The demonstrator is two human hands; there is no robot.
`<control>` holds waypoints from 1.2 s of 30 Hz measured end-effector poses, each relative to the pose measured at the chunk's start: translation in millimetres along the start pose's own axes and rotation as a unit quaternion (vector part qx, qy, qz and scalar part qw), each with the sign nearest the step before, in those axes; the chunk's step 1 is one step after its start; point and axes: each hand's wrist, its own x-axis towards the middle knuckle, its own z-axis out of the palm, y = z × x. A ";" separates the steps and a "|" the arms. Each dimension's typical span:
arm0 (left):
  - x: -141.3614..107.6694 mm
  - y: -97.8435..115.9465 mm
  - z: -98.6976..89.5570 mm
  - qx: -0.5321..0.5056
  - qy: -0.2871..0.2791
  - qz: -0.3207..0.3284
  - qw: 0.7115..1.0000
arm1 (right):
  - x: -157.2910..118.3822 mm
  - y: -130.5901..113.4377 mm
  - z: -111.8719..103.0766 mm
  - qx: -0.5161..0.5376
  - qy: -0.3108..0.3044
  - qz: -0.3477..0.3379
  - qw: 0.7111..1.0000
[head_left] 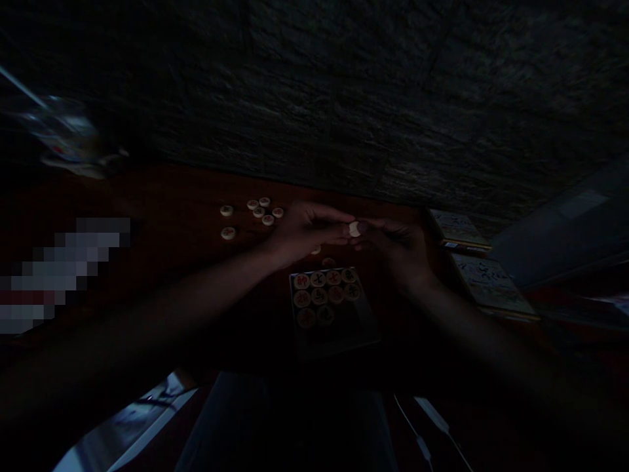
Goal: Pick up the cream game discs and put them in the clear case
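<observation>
Both hands meet above the table, behind a shallow box. My left hand (307, 233) and my right hand (400, 246) pinch a small pale round piece (354, 229) between their fingertips. Below them, the open box (366, 328) holds several round pieces with red or dark characters, in rows at its back and left. One loose piece (328, 262) lies just behind the box, and another (316, 250) is partly hidden under my left hand. Several more pieces (268, 220) are scattered on the table to the left.
Two flat printed boxes (457, 226) (491, 285) lie at the right. A clear plastic cup with a straw (71, 134) stands at the far left. A dark stone wall (314, 98) rises behind the table (181, 190). White cables (417, 436) hang below.
</observation>
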 end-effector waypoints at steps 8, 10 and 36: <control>0.0 -1.6 -1.0 0.007 0.001 -0.005 1.000 | -0.7 9.1 -2.2 -0.024 0.004 -0.052 0.998; -0.1 -1.7 -0.5 0.003 -0.001 -0.009 1.000 | -1.4 9.5 -2.0 -0.026 0.011 -0.057 0.998; 2.3 -4.0 0.4 0.103 0.008 0.096 0.990 | -1.2 -4.8 1.8 0.131 -0.022 0.112 0.985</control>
